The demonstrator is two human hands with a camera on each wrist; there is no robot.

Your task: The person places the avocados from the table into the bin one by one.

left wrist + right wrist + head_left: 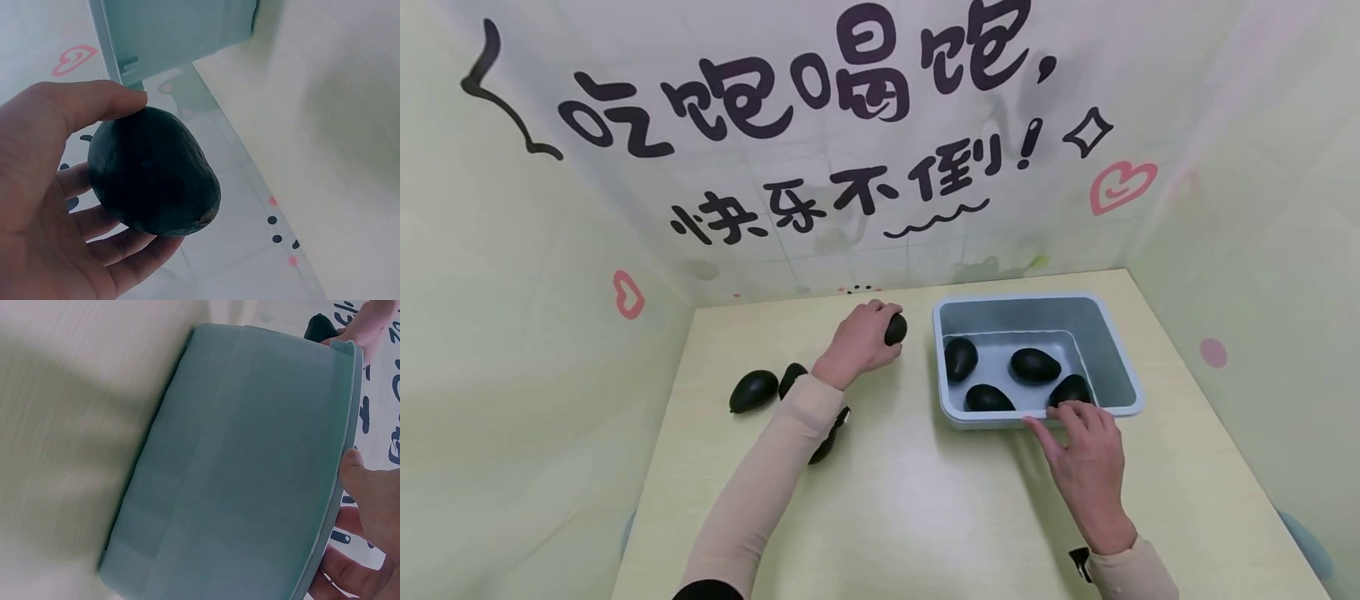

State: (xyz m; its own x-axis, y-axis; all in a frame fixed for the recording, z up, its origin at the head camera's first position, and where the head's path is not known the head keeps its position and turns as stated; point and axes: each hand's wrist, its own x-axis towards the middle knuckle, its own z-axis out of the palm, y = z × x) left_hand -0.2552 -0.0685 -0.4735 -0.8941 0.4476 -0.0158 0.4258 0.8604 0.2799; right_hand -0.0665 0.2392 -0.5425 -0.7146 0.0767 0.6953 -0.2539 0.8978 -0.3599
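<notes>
My left hand (865, 340) grips a dark avocado (895, 329) above the table, to the left of a light blue plastic bin (1007, 312). In the left wrist view, thumb and fingers wrap the same avocado (156, 172), its rough dark skin facing the camera. Several dark avocados, among them one near the middle (1035, 366), lie inside the bin. At its near rim my right hand (1088, 467) pinches the edge, thumb outside and fingers over the inside. The right wrist view shows that thumb (356, 469) on the rim and the bin's outer wall (244, 456).
On the table's left part lies an avocado (753, 392). Two more dark pieces, one behind the left sleeve (792, 377) and one in front of it (826, 446), are partly hidden by the forearm. Printed cloth walls (820, 275) border the table (925, 517) at the back and sides.
</notes>
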